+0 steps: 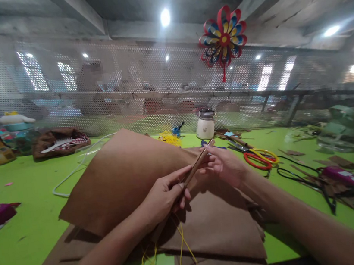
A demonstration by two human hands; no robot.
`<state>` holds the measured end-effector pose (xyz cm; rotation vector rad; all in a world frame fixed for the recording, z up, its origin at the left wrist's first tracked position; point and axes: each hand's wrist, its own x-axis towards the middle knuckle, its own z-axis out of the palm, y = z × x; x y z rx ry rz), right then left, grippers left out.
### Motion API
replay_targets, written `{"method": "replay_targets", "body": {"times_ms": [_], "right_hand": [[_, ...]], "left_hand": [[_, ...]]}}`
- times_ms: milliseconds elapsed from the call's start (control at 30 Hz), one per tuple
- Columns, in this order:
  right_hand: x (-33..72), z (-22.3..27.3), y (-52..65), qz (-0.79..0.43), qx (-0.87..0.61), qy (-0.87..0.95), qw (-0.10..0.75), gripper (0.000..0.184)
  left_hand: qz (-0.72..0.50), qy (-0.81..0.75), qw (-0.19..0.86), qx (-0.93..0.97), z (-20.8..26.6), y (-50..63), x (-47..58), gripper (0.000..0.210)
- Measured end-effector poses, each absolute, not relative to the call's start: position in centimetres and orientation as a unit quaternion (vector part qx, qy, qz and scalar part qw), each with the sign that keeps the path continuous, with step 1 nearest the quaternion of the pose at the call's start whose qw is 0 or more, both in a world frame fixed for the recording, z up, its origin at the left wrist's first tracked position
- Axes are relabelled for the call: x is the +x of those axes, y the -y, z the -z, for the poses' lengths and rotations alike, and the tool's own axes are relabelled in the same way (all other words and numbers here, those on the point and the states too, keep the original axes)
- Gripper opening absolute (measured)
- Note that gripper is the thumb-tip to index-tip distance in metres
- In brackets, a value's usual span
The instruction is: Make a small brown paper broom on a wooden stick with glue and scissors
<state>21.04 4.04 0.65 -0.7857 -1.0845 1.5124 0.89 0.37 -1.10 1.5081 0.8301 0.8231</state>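
Note:
A large brown leather-like sheet (114,180) is raised and bent, its left part standing up from the table. My left hand (167,192) is closed on its folded edge, thumb on top and fingers beneath. Near the upper end of the same edge, my right hand (221,161) has its fingers bent around it, the thumb and fingertips together at the tip. Whether a needle is between them is too small to tell. Yellow thread (182,245) hangs in loose strands below my left hand. More brown pieces (215,227) lie stacked under both hands.
Scissors with red and yellow handles (260,158) lie right of my right hand. Behind are a white jar (205,124) and a yellow thread heap (169,138). A purple device (352,179) sits among scraps at right. A perforated metal screen (157,83) borders the green table (4,259).

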Motion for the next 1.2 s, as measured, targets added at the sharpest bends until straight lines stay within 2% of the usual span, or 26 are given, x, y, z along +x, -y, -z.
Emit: {"method": "replay_targets", "body": {"times_ms": [367, 767, 1200], "right_hand": [[19.9, -0.4, -4.1, -0.602, -0.393, 0.420, 0.554, 0.009], [20.1, -0.4, -3.9, -0.615, -0.408, 0.417, 0.530, 0.010], [19.9, -0.8, -3.7, -0.578, -0.418, 0.405, 0.572, 0.008]], "left_hand": [[-0.356, -0.375, 0.565, 0.643, 1.0, -0.1, 1.3, 0.051], [-0.355, -0.388, 0.560, 0.640, 1.1, -0.1, 1.6, 0.047], [-0.357, -0.394, 0.505, 0.680, 1.0, 0.2, 1.8, 0.044]]}}
